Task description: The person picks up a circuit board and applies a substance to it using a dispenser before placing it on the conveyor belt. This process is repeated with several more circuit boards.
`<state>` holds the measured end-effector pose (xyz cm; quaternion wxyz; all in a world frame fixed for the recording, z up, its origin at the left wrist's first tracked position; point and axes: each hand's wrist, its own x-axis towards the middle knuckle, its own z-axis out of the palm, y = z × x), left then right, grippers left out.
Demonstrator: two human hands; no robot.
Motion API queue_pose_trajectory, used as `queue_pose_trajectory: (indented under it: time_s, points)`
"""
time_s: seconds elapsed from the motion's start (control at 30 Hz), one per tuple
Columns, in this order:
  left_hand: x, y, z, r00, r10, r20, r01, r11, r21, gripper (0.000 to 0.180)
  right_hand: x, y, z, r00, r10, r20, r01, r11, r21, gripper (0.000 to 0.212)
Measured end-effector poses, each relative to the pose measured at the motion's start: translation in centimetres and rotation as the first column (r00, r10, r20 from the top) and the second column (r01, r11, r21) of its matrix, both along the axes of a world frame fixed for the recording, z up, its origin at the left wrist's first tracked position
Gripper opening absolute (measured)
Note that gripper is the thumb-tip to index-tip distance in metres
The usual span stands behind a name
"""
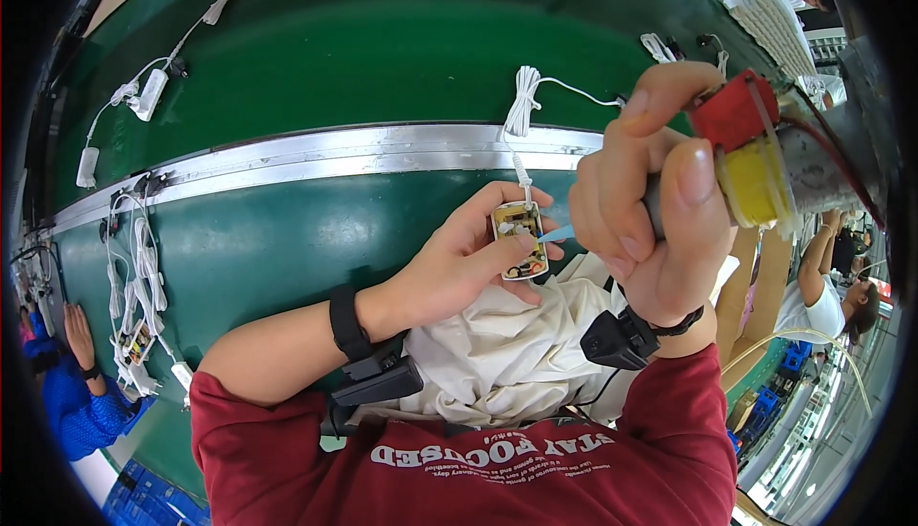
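My left hand (466, 251) holds an open white adapter case (512, 275) with a circuit board (519, 224) inside. Its thumb lies on the components and its fingers wrap round the back and far side. My right hand (653, 196) is closed round a grey tubular tool (820, 164) that looks like a glue gun, with a red block, a yellow band and wires. From this fist a pale blue tapered nozzle (557, 234) points left, its tip at the board's right edge; I cannot tell whether it touches. A white cable (521, 105) runs from the case's far end.
A silver rail (363, 158) crosses the green bench beyond my hands. White adapters with cords (146, 96) lie at the far left, and a cable bundle (142, 268) hangs nearer. A person in blue (81, 392) is at left; others sit at right. White cloth (478, 354) covers my lap.
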<state>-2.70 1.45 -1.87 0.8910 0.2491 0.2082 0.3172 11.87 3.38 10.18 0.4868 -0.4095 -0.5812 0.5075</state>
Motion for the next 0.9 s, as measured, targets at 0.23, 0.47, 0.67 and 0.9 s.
queue_pose_trajectory:
  time_s: [0.23, 0.47, 0.67, 0.9]
  points:
    - [-0.10, -0.12, 0.10, 1.000, 0.001, -0.005, -0.001, 1.000, 0.003, 0.033, -0.25, 0.31, -0.17, 1.000, 0.019, 0.001, -0.019, 1.000, 0.018, 0.036]
    - [-0.11, -0.14, 0.07, 1.000, -0.008, -0.005, 0.008, 1.000, 0.004, 0.033, -0.21, 0.50, -0.23, 0.999, 0.036, 0.003, -0.036, 0.999, 0.034, 0.036]
    - [-0.04, -0.21, 0.02, 1.000, -0.009, -0.003, 0.009, 1.000, 0.008, 0.033, -0.05, 0.56, -0.26, 0.999, 0.049, 0.003, -0.049, 0.998, 0.043, 0.035]
    - [0.00, -0.29, -0.04, 1.000, -0.014, 0.002, 0.014, 1.000, 0.012, 0.032, -0.12, 0.74, -0.31, 0.998, 0.060, 0.005, -0.060, 0.997, 0.051, 0.035]
